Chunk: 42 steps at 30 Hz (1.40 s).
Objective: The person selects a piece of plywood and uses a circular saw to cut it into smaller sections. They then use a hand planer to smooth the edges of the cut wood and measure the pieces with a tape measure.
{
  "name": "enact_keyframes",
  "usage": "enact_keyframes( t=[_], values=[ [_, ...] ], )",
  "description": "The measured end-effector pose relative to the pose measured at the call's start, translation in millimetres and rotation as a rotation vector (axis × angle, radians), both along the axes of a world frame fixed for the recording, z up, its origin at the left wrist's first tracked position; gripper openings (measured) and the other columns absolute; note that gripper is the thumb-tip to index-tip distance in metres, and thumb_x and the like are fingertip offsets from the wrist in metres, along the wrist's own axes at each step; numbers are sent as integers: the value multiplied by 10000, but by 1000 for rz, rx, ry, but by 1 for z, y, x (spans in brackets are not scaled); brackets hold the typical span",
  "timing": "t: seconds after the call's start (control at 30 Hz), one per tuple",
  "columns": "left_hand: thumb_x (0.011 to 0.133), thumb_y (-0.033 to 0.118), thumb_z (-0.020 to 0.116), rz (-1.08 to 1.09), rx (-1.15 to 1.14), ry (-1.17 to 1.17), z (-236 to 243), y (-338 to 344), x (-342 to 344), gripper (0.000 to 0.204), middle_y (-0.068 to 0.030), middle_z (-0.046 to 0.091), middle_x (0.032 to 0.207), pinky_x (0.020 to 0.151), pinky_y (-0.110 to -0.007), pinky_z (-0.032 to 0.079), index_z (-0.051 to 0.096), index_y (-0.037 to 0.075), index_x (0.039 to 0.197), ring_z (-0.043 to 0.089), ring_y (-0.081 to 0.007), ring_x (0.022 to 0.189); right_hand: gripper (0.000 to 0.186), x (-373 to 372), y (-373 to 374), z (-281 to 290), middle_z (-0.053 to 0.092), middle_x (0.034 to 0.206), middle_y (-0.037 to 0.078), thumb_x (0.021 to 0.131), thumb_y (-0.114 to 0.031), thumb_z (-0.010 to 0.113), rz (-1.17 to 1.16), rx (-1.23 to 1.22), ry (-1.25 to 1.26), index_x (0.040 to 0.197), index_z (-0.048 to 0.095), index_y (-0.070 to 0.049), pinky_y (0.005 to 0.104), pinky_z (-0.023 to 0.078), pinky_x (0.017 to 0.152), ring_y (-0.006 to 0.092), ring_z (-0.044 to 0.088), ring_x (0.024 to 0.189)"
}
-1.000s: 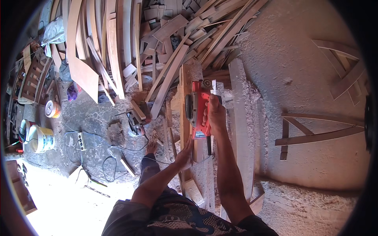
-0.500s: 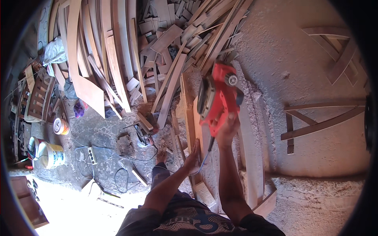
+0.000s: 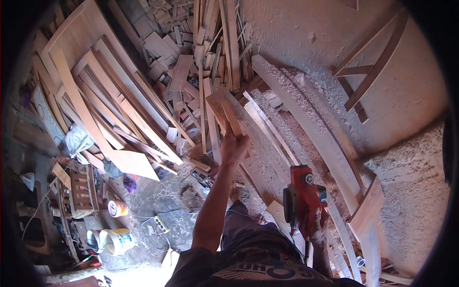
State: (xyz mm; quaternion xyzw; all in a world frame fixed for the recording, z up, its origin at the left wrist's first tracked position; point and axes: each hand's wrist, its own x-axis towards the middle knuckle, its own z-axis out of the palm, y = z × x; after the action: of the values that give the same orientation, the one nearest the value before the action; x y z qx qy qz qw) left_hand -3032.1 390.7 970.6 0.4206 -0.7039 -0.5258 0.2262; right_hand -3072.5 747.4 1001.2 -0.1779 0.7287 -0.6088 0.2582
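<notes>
My right hand [image 3: 317,227] is wrapped round the handle of a red and black electric planer [image 3: 303,193]. The planer is low on the right, close to my body, beside long pale wood strips [image 3: 271,126] on the dusty workbench [image 3: 260,148]. My left arm reaches forward over the bench's left side. There my left hand [image 3: 234,149] closes round a short wooden piece [image 3: 231,117], next to a broader board [image 3: 217,106]. Part of that piece is hidden under the fingers.
Long boards [image 3: 107,95] lean at the left, with a heap of offcuts [image 3: 177,81] beyond. Curved planks [image 3: 311,119] covered in shavings lie to the right. Buckets [image 3: 117,241] and a power strip [image 3: 161,224] are on the floor. A curved wooden frame [image 3: 377,71] lies far right.
The planer came down and toward my body in my right hand. My left hand moved forward from lying flat on a board to gripping a short piece. The view turned.
</notes>
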Motion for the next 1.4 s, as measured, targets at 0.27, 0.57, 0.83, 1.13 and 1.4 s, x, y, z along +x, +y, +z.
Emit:
enact_keyframes(
  t=[0.27,0.57,0.83,1.13,1.4],
  values=[
    [826,228,619,19,-116,166,-25,-30,-15,789,-155,712,1098,886,-402,514,272,98,1522,693,-325,984,595,6,29,-20,514,523,11,980,-622,440,-72,82,-99,908,573,-46,281,384,384,117,518,409],
    [809,82,593,-44,12,342,-16,-30,-23,596,-110,615,1220,954,-309,476,439,-30,1374,611,-184,1088,606,0,23,-22,504,529,7,975,-640,435,-21,64,-146,829,547,-64,285,380,419,112,502,443],
    [806,116,614,81,-94,224,5,-24,-22,665,-136,652,1106,855,-339,511,409,7,1430,651,-220,960,574,1,20,-24,521,558,4,985,-601,460,-38,91,-204,885,545,-42,280,385,436,111,513,466],
    [852,78,623,181,160,342,-79,15,83,670,-165,595,1265,863,-380,543,368,-51,1458,637,-234,1075,543,2,32,-24,505,548,-14,991,-569,480,-80,58,-132,970,573,-34,255,362,405,74,480,439],
    [1004,228,552,101,352,585,-173,146,76,395,-106,586,1198,836,-298,552,493,31,1342,611,-185,1082,522,3,47,-28,541,586,-8,1016,-522,455,-166,63,-163,1059,588,-19,237,379,407,72,518,457]
  ],
)
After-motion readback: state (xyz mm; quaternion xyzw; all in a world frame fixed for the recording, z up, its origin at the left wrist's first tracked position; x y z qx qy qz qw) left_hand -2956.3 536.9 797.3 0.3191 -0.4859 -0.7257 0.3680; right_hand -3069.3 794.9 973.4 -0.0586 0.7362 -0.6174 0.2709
